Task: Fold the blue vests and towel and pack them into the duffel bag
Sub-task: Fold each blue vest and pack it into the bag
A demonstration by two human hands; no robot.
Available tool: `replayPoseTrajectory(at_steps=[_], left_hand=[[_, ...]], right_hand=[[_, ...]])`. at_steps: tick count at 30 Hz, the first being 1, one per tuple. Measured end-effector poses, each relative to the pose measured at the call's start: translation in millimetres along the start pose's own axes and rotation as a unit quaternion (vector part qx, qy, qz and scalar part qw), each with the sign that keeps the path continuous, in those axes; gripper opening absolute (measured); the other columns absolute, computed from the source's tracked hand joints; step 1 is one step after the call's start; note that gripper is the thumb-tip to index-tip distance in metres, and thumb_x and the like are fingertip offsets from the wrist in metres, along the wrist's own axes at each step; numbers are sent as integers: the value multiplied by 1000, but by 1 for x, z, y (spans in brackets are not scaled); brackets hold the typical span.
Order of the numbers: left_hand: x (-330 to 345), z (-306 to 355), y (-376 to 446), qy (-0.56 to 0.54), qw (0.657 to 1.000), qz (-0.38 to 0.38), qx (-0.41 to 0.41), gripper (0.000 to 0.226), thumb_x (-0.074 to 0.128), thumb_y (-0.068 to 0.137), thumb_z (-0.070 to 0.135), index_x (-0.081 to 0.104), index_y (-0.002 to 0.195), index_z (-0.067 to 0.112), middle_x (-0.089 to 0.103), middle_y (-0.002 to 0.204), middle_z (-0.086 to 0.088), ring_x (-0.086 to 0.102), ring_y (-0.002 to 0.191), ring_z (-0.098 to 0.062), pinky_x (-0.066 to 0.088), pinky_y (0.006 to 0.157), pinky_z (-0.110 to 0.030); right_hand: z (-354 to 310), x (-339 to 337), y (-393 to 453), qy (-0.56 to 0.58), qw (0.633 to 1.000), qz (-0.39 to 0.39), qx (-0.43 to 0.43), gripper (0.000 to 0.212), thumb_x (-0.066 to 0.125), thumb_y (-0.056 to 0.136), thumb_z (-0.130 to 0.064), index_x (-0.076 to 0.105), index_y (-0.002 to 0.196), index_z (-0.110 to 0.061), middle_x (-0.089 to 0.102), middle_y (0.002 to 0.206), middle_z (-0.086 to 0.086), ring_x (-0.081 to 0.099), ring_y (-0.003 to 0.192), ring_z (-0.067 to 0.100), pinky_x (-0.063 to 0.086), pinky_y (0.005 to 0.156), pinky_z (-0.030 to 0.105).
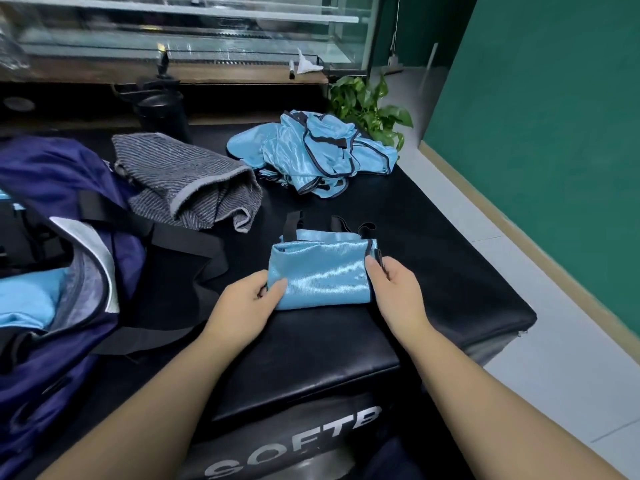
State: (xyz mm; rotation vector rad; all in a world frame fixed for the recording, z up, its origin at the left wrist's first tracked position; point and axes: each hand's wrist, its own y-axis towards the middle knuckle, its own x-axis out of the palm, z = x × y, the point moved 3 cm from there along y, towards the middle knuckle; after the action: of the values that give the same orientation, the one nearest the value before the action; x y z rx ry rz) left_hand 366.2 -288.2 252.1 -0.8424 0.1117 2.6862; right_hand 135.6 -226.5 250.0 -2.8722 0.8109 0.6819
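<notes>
A folded light-blue vest (320, 271) with black straps lies on the black padded box (433, 271) in front of me. My left hand (247, 303) pinches its left edge, thumb on top. My right hand (394, 285) grips its right edge by the black trim. Behind it, a heap of unfolded blue vests (311, 154) sits at the far side. A grey striped towel (194, 183) lies crumpled to the left of the heap. The navy duffel bag (52, 271) stands open at the left, with blue fabric (27, 303) showing inside.
The bag's black straps (180, 244) trail across the box toward the folded vest. A black bottle (161, 109) stands behind the towel, and a green plant (370, 105) at the far right corner. The box edge drops to a pale floor (554, 341) on the right, by a green wall.
</notes>
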Motion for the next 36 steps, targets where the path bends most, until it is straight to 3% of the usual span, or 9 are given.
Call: replayPoseTrajectory(at_steps=[7, 11, 15, 20, 24, 29, 30, 33, 36], left_hand=[[-5, -4, 29, 36, 996, -26, -74, 37, 47, 89, 51, 62, 86, 19, 69, 83, -2, 65, 81, -21, 50, 79, -44], [-9, 2, 35, -28, 993, -70, -87, 27, 49, 96, 34, 60, 83, 14, 62, 55, -1, 46, 41, -11, 41, 49, -28], [-10, 7, 36, -64, 985, -105, -125, 26, 45, 99, 34, 54, 88, 12, 63, 51, -7, 39, 33, -14, 35, 42, -23], [-7, 12, 38, 16, 974, -114, -194, 53, 57, 78, 69, 51, 85, 17, 69, 68, 2, 56, 59, -10, 44, 61, -29], [3, 20, 45, 90, 964, -81, -235, 49, 60, 76, 65, 68, 98, 21, 69, 97, 4, 64, 91, -18, 51, 82, -30], [1, 47, 40, -130, 959, -67, -241, 36, 60, 66, 36, 72, 95, 19, 73, 95, -1, 68, 88, -20, 55, 87, -39], [-6, 51, 39, -136, 962, -54, -229, 39, 57, 61, 34, 71, 93, 17, 73, 92, -3, 69, 87, -22, 55, 86, -41], [-36, 65, 38, -37, 984, -30, -172, 23, 60, 70, 25, 64, 87, 10, 69, 85, -5, 66, 82, -22, 55, 75, -37], [-69, 87, 34, 124, 989, -32, -74, 13, 60, 79, 22, 52, 80, 12, 61, 81, -1, 58, 74, -19, 46, 62, -32]], right_hand=[[-2, 8, 22, -126, 991, 21, 47, 46, 40, 96, -47, 42, 72, -7, 45, 66, 0, 40, 61, 16, 34, 59, 34], [4, 10, 40, -113, 990, -25, 87, 41, 43, 94, -46, 34, 65, -18, 41, 61, -3, 38, 60, 15, 32, 60, 33], [3, 8, 54, -38, 987, -74, 140, 36, 49, 93, -40, 38, 69, -15, 42, 68, 2, 39, 64, 17, 34, 61, 32], [-6, 7, 60, -138, 973, -110, 148, 41, 39, 98, -40, 42, 68, -14, 52, 71, 0, 48, 68, 16, 37, 63, 31], [-16, 11, 60, -223, 955, -136, 144, 44, 28, 102, -41, 50, 76, -13, 58, 84, 2, 55, 83, 21, 39, 72, 31], [-24, 5, 55, -130, 973, -119, 150, 25, 48, 95, -33, 47, 78, -15, 50, 75, -1, 47, 66, 12, 37, 62, 26], [-32, 1, 53, -89, 982, -101, 133, 15, 57, 91, -28, 50, 88, -15, 50, 79, -2, 46, 65, 10, 38, 60, 22], [-90, 0, 43, -87, 989, -111, -54, 38, 69, 84, -18, 46, 114, -25, 48, 105, -12, 47, 89, 6, 38, 78, 12], [-171, 19, 19, -198, 909, -232, -283, 59, 69, 83, -26, 40, 134, -30, 36, 133, -24, 25, 129, 1, 20, 109, 21]])
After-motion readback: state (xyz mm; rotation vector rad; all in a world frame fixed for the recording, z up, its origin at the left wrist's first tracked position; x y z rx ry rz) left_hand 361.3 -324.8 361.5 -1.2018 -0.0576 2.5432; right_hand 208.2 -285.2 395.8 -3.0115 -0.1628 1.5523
